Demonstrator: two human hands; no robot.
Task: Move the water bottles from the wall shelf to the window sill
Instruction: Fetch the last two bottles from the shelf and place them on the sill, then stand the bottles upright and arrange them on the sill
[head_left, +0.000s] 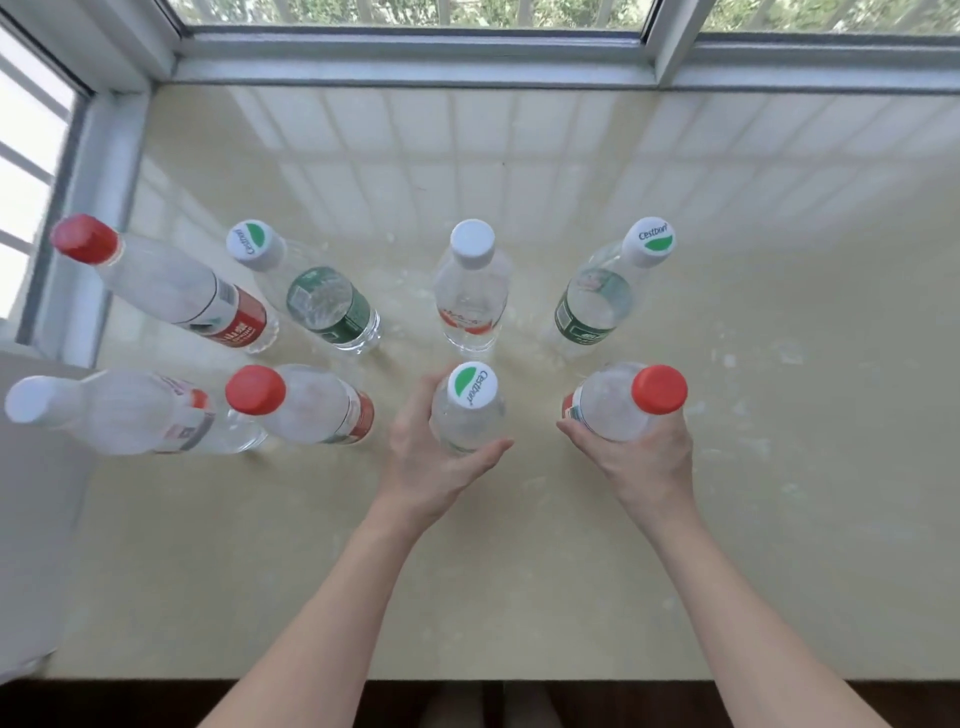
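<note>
Several clear water bottles stand upright in two rows on the beige window sill (571, 571). My left hand (431, 462) grips a bottle with a white and green cap (470, 410) in the near row. My right hand (639, 457) grips a red-capped bottle (623, 402) just to its right. Both held bottles look to be at sill level; I cannot tell whether their bases touch it. Behind them stand a white-capped bottle (470, 286) and a green-labelled bottle (602, 296).
At the left stand more bottles: a red-capped one (171, 280), a green-labelled one (317, 296), a white-capped one (119, 410) and another red-capped one (306, 405). The window frame (415, 62) bounds the sill at the back and left. The sill's front edge (519, 678) is near me.
</note>
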